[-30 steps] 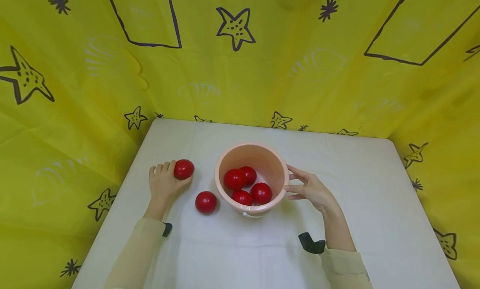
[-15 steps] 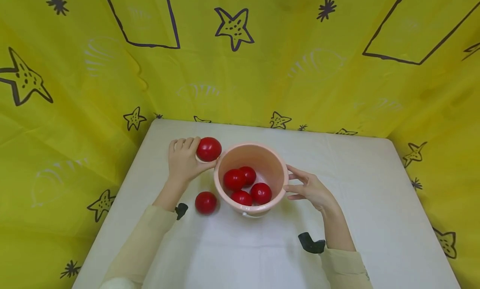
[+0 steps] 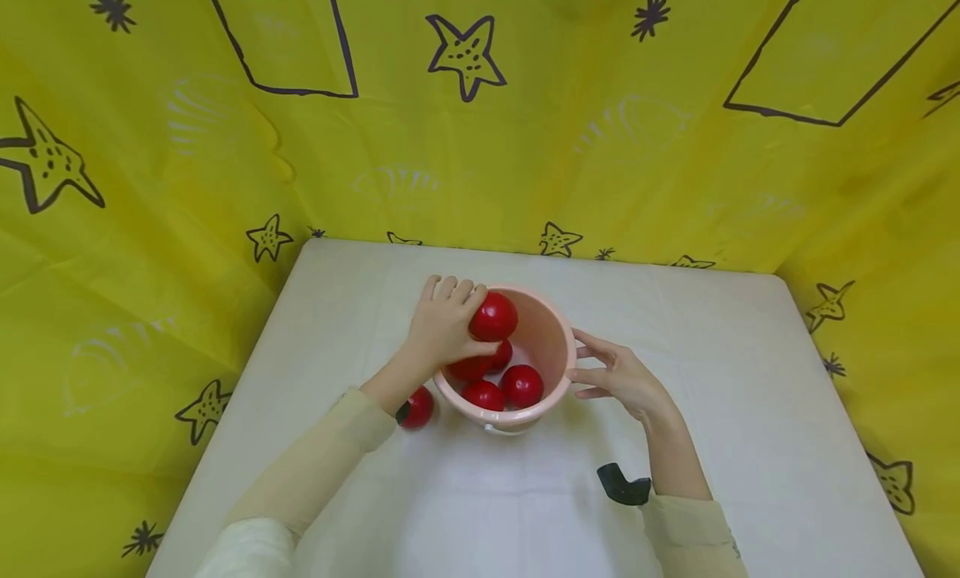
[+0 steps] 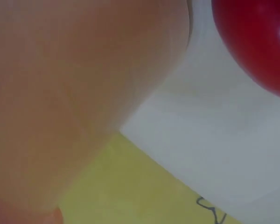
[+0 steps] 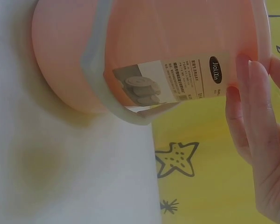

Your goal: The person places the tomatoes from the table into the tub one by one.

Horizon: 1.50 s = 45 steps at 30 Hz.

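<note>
My left hand (image 3: pixel 444 330) holds a smooth red ball (image 3: pixel 495 316) between thumb and fingers, over the left part of a pale pink bucket (image 3: pixel 553 332). Inside the bucket lie several similar red balls (image 3: pixel 522 386), one of them partly hidden by the hand. Another red ball (image 3: pixel 420 408) sits on the table left of the bucket, partly covered by my left wrist. At the bucket's right side, my right hand (image 3: pixel 626 382) touches the outer wall just below the rim with mostly straight fingers. The right wrist view shows these fingertips against the bucket beside its printed label (image 5: pixel 177 79).
A white-covered table (image 3: pixel 510 511) carries everything. Yellow curtains (image 3: pixel 480 170) with starfish drawings hang behind it and at both sides. The bucket's white handle (image 5: pixel 98 65) hangs down on the near side. A dark mount (image 3: pixel 624 486) sits by the right wrist.
My left hand has carried its red ball from the table at the left, up and rightward to over the bucket. The right hand and bucket have stayed put.
</note>
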Motion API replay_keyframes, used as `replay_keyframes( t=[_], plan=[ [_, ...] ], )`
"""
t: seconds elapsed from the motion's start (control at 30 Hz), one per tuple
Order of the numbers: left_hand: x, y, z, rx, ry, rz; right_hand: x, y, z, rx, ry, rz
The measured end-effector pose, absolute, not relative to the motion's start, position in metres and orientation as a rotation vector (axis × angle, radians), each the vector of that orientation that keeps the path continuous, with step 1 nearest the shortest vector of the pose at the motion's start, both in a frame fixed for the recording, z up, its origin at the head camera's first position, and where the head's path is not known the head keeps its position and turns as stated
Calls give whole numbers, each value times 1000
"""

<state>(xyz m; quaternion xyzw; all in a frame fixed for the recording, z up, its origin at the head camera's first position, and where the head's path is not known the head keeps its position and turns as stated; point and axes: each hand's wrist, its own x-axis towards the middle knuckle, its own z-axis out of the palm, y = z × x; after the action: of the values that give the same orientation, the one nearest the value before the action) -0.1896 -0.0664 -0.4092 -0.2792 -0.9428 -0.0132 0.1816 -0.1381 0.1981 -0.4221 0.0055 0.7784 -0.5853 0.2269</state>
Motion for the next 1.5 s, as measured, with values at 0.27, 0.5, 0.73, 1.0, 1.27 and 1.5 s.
replay_keyframes(
  t=[0.27,0.5,0.73,1.0,1.27,1.5],
  plan=[
    [-196,-37,-421,-1037,-2854,170,-139,197,-421,14,2130,-1616],
    [-206,-23,-429,-1213,-2813,422,-138,199,-420,5,2121,-1620],
    [-207,-13,-436,-1270,-2774,779,-138,199,-420,-19,2122,-1631],
    [-205,-10,-442,-1228,-2790,913,-139,199,-422,-16,2128,-1626],
    [-205,-8,-443,-1182,-2840,930,-138,200,-422,-14,2149,-1601],
    [-206,-12,-437,-1224,-2891,608,-137,199,-421,-31,2135,-1610]
  ],
)
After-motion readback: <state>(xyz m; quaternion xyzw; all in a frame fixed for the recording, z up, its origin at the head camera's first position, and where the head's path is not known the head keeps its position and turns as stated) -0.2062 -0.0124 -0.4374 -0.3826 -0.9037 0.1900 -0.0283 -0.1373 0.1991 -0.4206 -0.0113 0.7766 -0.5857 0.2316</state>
